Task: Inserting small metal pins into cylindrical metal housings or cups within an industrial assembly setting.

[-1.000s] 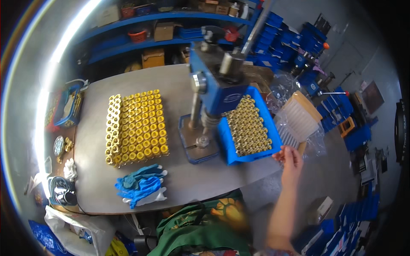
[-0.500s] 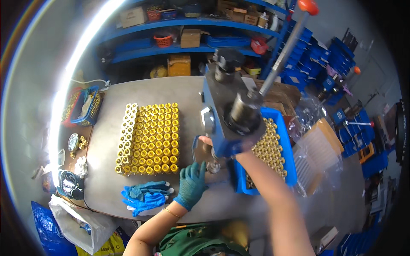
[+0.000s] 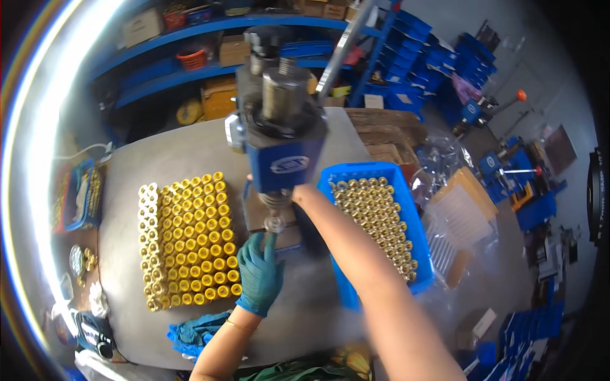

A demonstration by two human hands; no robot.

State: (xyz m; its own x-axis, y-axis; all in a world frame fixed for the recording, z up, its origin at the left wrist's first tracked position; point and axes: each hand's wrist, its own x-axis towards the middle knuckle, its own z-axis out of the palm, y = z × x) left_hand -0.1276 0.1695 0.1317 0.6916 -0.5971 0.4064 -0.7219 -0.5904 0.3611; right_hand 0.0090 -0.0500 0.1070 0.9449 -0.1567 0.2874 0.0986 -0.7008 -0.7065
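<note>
A blue bench press [image 3: 286,155] with a dark threaded column stands mid-table. My left hand [image 3: 260,279], in a teal glove, lies just in front of its base with fingers stretched out. The fingertips reach a small round metal ring [image 3: 274,223] under the press's ram; I cannot tell whether they hold it. My bare right forearm [image 3: 375,267] runs up along the press's right side. Beyond the wrist, my right hand [image 3: 301,193] is mostly hidden behind the press head, fingers out of sight.
Left of the press stand rows of brass fittings [image 3: 197,241]. At the right, a blue bin [image 3: 416,254] holds more metal fittings. Crumpled blue gloves [image 3: 194,333] lie near the front edge. Plastic-wrapped trays [image 3: 460,222] lie farther right; blue shelves [image 3: 216,25] line the back.
The whole view has swung, so the press now appears farther left. My left hand's fingers have come closer to the ring under the ram. My right arm still reaches behind the press.
</note>
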